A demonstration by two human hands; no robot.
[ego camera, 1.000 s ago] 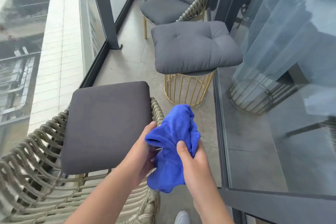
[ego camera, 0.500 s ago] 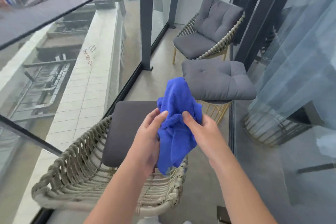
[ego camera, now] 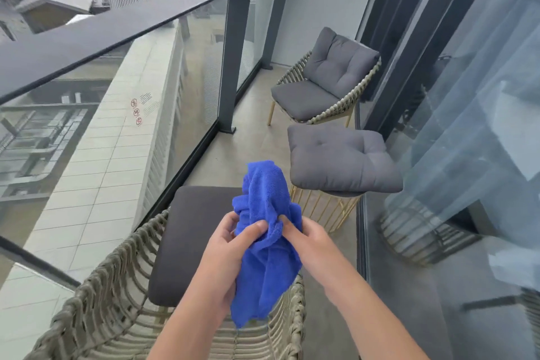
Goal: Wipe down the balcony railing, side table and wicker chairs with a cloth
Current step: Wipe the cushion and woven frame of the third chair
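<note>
A bunched blue cloth (ego camera: pixel 267 242) hangs between my hands in front of me. My left hand (ego camera: pixel 230 245) grips its left side, thumb on top. My right hand (ego camera: pixel 306 240) pinches its right edge. Below them stands the near wicker chair (ego camera: pixel 111 295) with a dark seat cushion. The dark balcony railing (ego camera: pixel 140 20) tops the glass panels on the left. A gold wire side table (ego camera: pixel 324 210) carries a grey cushion (ego camera: pixel 342 161). Beyond it sits the far wicker chair (ego camera: pixel 330 88) with grey cushions.
Glass sliding doors (ego camera: pixel 455 131) with dark frames and a sheer curtain behind them run along the right. A dark railing post (ego camera: pixel 230 61) stands on the tiled floor (ego camera: pixel 254 137) between the chairs and the glass.
My view has lifted from the near chair's seat to take in the railing and far chair. Both hands kept hold of the cloth and shifted their grip on it.
</note>
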